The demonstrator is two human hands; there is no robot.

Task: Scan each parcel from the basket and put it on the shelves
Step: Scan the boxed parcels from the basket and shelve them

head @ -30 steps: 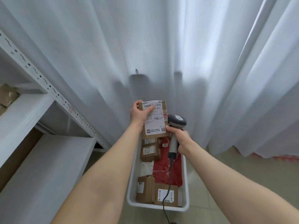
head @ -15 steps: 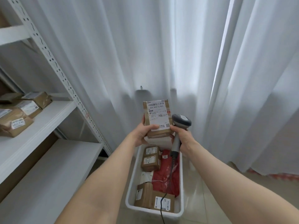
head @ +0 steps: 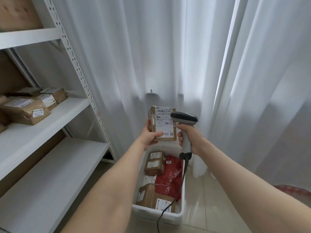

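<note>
**Basket**: white plastic, rectangular, with smooth walls. It stood on glossy pale floor tiles.
- Near end: two plain cardboard boxes, each with a white label.
- Right side: a crinkled red plastic bag.
- Far end: two small taped cardboard boxes, touching.
- Between the two pairs of boxes: a flat white item, possibly a soft packet, mostly hidden.

**Cable**: thin, black and round. It ran from the base of the scanner down over the basket and across its near rim.

**Left hand**: it grasped the held parcel at its lower left corner. The thumb lay on the label and the fingers were curled behind.

**Held parcel**: a small brown cardboard box wrapped in clear tape. A white printed label with barcodes covered its face. It was upright in the air above the far end of the basket.

**Right hand**: it was clenched round the scanner's handle.

**Scanner**: a pistol shape with a light grey plastic handle and a dark rounded head. The head was just beside the parcel's upper right corner.

**Shelves**: on the left, flat white boards on perforated metal posts. The middle board carried brown parcels with white labels. The top board carried a large brown box.

**Curtain**: behind everything, white and sheer, hanging in long vertical folds.
</note>
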